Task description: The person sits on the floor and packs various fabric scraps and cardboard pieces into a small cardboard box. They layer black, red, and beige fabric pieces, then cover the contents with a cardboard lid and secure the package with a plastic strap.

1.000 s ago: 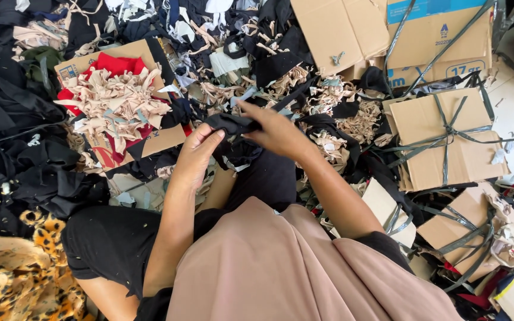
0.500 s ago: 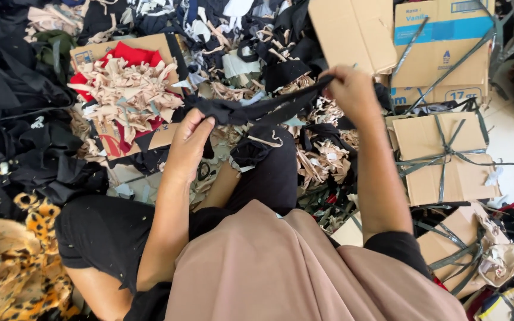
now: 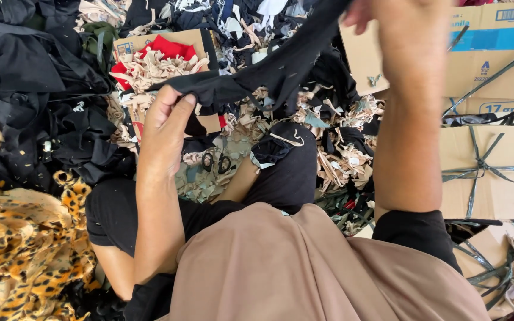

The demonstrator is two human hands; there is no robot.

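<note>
A strip of black cloth [image 3: 269,80] is stretched in the air between the person's two hands, above the lap and the heap of scraps. The left hand [image 3: 165,128] pinches its lower end, thumb and fingers clamped on the cloth near a cardboard box of beige and red offcuts [image 3: 156,59]. The right hand [image 3: 397,24] is raised high at the top edge of view and appears to hold the other end, though its fingers are partly cut off, so the grip there cannot be told for sure. Scissors [image 3: 215,161] lie on the scraps by the knee, just below the cloth. Black fabric [image 3: 25,89] is piled to the left, leopard-print fabric [image 3: 13,238] lower left, and strapped cardboard boxes [image 3: 483,172] stand on the right. The step looks like pulling a piece taut to check or sort it; a next move would call for keeping both ends firmly held.
</note>
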